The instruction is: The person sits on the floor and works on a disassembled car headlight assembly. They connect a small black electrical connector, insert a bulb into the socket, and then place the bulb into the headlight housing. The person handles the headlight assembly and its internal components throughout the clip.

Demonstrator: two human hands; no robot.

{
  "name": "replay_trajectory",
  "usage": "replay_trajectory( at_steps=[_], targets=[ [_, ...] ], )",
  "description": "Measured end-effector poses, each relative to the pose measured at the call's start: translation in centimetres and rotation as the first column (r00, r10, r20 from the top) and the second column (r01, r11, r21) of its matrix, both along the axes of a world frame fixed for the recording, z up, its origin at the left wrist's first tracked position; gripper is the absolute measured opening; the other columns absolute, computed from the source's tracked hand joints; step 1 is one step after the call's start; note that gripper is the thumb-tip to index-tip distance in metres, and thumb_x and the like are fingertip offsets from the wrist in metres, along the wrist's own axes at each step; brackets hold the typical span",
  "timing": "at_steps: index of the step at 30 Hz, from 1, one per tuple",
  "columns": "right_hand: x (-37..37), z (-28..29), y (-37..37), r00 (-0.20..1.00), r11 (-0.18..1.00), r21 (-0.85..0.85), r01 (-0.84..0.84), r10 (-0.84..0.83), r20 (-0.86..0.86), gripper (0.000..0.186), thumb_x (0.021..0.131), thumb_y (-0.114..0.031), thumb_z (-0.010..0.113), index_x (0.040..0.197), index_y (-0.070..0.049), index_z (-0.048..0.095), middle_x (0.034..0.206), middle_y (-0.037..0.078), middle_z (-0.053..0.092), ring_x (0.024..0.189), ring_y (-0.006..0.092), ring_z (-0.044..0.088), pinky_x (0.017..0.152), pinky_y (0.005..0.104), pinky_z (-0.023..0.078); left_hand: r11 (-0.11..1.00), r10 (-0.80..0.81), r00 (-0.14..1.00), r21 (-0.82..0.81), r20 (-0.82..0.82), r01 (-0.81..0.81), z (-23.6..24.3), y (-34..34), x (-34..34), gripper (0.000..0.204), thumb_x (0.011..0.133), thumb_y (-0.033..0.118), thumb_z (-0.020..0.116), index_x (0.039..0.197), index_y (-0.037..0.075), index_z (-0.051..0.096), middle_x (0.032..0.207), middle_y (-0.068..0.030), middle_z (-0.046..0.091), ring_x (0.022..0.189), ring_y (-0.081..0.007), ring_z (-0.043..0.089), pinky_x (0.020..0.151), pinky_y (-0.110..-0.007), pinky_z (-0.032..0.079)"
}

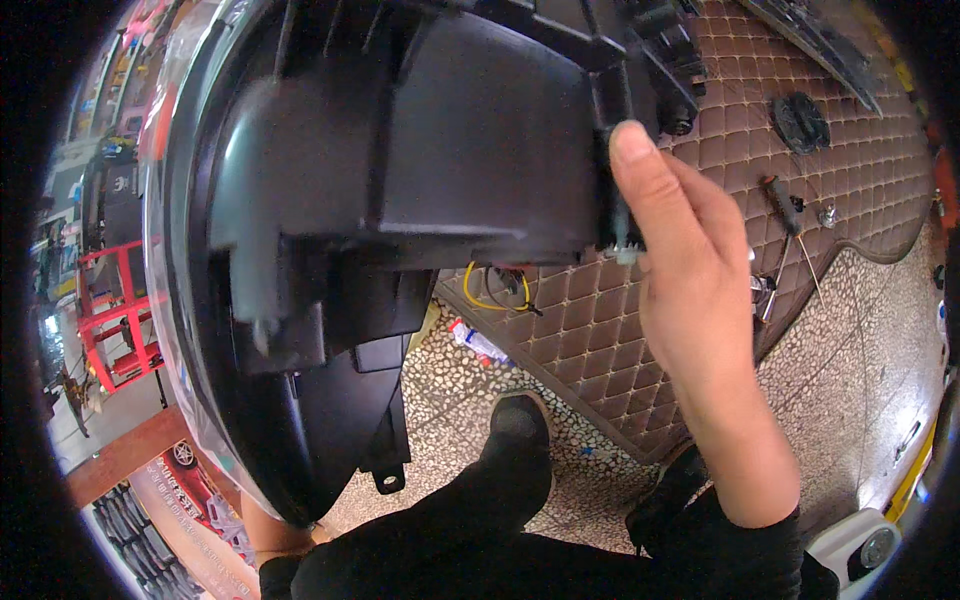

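A large black car headlight (485, 130) fills the upper left and middle, its back housing turned up toward me. Its clear lens edge (165, 260) curves down the left side and looks wrapped in thin film. My right hand (695, 250) grips the housing's right edge, thumb on top and the other fingers mostly hidden behind. Beside that hand, a small whitish toothed knob (625, 253) sticks out of the housing. Of my left hand (275, 535), only the wrist area shows under the headlight's lower end; its fingers are hidden.
A brown quilted mat (590, 350) covers part of the speckled floor (430, 410). On it lie a black round cap (800, 122), a dark-handled screwdriver (783, 203), a small bulb (828, 215) and a yellow wire loop (470, 290). A red rack (120, 320) stands left.
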State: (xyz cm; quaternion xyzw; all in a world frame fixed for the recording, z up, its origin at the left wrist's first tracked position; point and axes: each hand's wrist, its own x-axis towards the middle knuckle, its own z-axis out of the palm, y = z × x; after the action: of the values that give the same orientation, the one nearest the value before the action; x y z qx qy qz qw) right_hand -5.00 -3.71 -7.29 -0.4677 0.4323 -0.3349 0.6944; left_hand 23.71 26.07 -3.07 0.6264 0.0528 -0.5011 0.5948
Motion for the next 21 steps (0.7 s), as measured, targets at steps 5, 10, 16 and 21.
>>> replay_trajectory(
  at_steps=[5, 10, 16, 21],
  targets=[
    [0.5, 0.5, -1.4, 0.995, 0.998, -0.056, -0.012, 0.006, -0.103, 0.043, 0.094, -0.044, 0.071, 0.089, -0.001, 0.072, 0.071, -0.007, 0.052, 0.058, 0.0017, 0.033, 0.052, 0.0216, 0.023, 1.0, 0.007, 1.0, -0.023, -0.023, -0.007, 0.1, 0.8, -0.2, 0.073, 0.095, 0.068, 0.05, 0.14, 0.01, 0.056, 0.131, -0.011, 0.064, 0.114, -0.027, 0.063, 0.1, -0.045, 0.051],
    [1.7, 2.8, -4.0, 0.976, 0.994, -0.088, -0.067, 0.047, -0.211, 0.038, 0.09, -0.044, 0.073, 0.076, -0.01, 0.068, 0.069, -0.005, 0.058, 0.056, 0.0051, 0.042, 0.052, 0.0235, 0.028, 0.999, 0.008, 0.999, -0.049, -0.053, -0.01, -0.3, 1.5, -0.5, 0.073, 0.095, 0.068, 0.051, 0.139, 0.01, 0.056, 0.13, -0.0111, 0.064, 0.114, -0.0271, 0.063, 0.1, -0.045, 0.051],
    [0.7, 10.4, -7.3, 0.841, 0.815, 0.374, -0.444, 0.522, -0.14, 0.051, 0.088, -0.044, 0.072, 0.107, 0.003, 0.072, 0.096, 0.022, 0.074, 0.085, 0.027, 0.073, 0.075, 0.0366, 0.056, 0.995, -0.015, 0.993, -0.103, -0.115, 0.004, -1.2, 1.8, -1.2, 0.073, 0.094, 0.068, 0.052, 0.139, 0.01, 0.057, 0.13, -0.0112, 0.064, 0.114, -0.0273, 0.063, 0.1, -0.046, 0.051],
    [3.2, 4.1, -5.2, 0.982, 0.979, -0.106, -0.174, 0.165, -0.09, 0.036, 0.092, -0.04, 0.071, 0.088, -0.005, 0.073, 0.08, 0.001, 0.068, 0.069, 0.0082, 0.058, 0.062, 0.0235, 0.043, 0.989, -0.04, 0.977, -0.146, -0.209, 0.009, -2.7, 1.7, -2.3, 0.072, 0.094, 0.067, 0.052, 0.139, 0.01, 0.057, 0.13, -0.0113, 0.064, 0.114, -0.0274, 0.063, 0.1, -0.046, 0.051]
  ],
)
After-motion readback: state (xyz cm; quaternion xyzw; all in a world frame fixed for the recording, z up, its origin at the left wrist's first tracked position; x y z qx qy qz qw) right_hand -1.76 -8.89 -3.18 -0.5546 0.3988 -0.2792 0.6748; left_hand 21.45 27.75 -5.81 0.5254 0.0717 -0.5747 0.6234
